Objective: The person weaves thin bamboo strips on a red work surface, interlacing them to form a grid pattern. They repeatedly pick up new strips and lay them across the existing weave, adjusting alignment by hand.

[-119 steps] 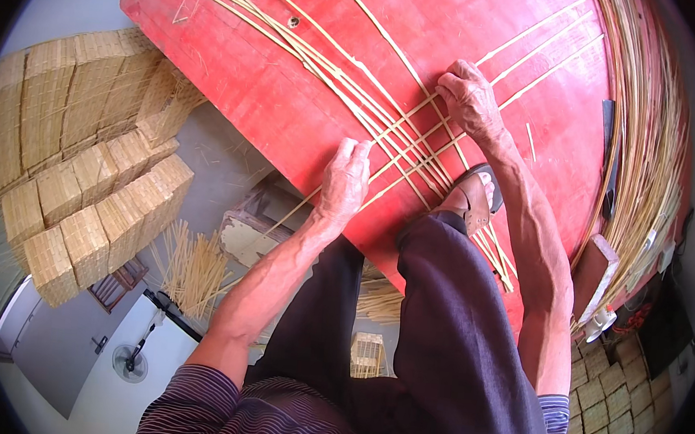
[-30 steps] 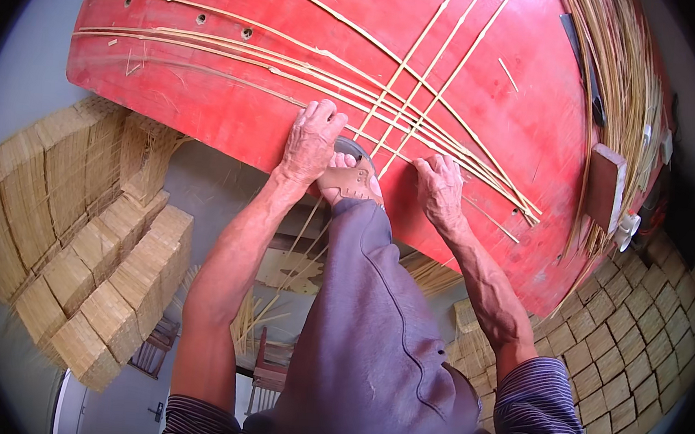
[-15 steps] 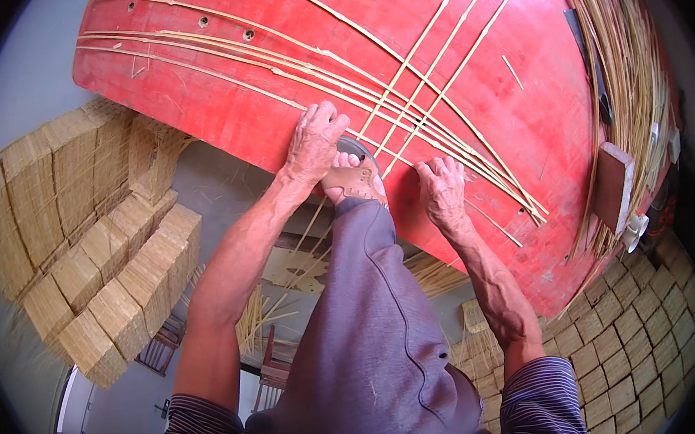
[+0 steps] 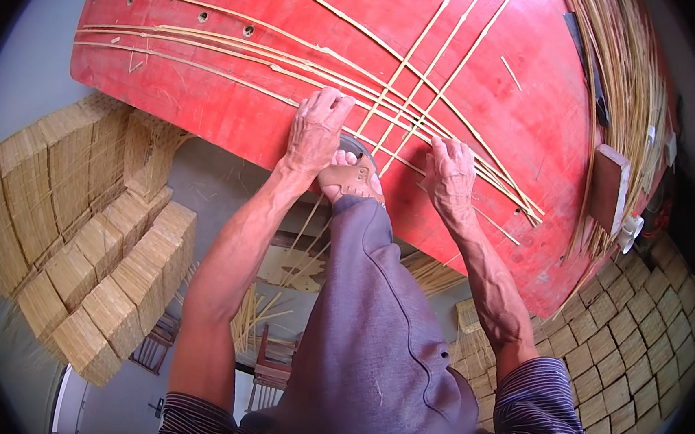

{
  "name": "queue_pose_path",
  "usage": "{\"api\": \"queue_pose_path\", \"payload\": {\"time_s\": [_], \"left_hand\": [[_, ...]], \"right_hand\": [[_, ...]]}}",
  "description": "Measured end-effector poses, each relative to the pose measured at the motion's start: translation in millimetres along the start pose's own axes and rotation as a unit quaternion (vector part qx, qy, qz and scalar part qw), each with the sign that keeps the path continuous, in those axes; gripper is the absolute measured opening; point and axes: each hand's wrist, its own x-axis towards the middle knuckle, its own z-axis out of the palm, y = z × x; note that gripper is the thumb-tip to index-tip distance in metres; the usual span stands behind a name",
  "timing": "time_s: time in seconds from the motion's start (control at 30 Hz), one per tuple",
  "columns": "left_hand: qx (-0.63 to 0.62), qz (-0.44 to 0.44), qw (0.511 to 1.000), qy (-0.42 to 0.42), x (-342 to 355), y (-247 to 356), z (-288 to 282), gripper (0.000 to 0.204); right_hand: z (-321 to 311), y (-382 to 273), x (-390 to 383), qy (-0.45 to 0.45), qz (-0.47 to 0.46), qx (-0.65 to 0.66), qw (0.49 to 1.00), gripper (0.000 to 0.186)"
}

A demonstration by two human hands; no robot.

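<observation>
Bamboo strips [image 4: 423, 84] lie crossed on red board [image 4: 210, 100]; left hand [image 4: 315, 133] and right hand [image 4: 449, 172] press flat, fingers released, foot [image 4: 351, 176] between.

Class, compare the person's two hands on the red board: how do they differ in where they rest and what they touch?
The left hand lies near the board's lower edge, just left of the foot, fingers on the long sideways strips. The right hand lies right of the foot, fingers at the spot where the upright strips cross the sideways ones. Both rest palm down, pressing cane strips flat against the board.
</observation>
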Motion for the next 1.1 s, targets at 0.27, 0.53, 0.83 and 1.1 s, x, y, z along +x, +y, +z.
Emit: {"api": "queue_pose_path", "payload": {"time_s": [0.27,0.53,0.83,1.1], "left_hand": [[0.034,0.01,0.999,-0.012,3.8,-7.1,12.1,0.024],[0.019,0.011,1.0,-0.013,-0.4,-7.0,11.1,0.028],[0.009,0.01,1.0,-0.017,-0.8,-6.4,8.5,0.025],[0.004,0.001,1.0,0.001,9.8,-5.6,4.5,0.018]], "right_hand": [[6.3,-1.0,1.7,-0.035,0.008,-0.061,0.997,0.007],[4.9,-3.4,-1.4,-0.05,0.015,-0.047,0.997,0.006],[6.0,-4.1,-3.5,-0.05,0.004,-0.048,0.998,0.006],[-1.3,3.4,7.3,-0.06,0.021,0.002,0.998,0.013]]}}
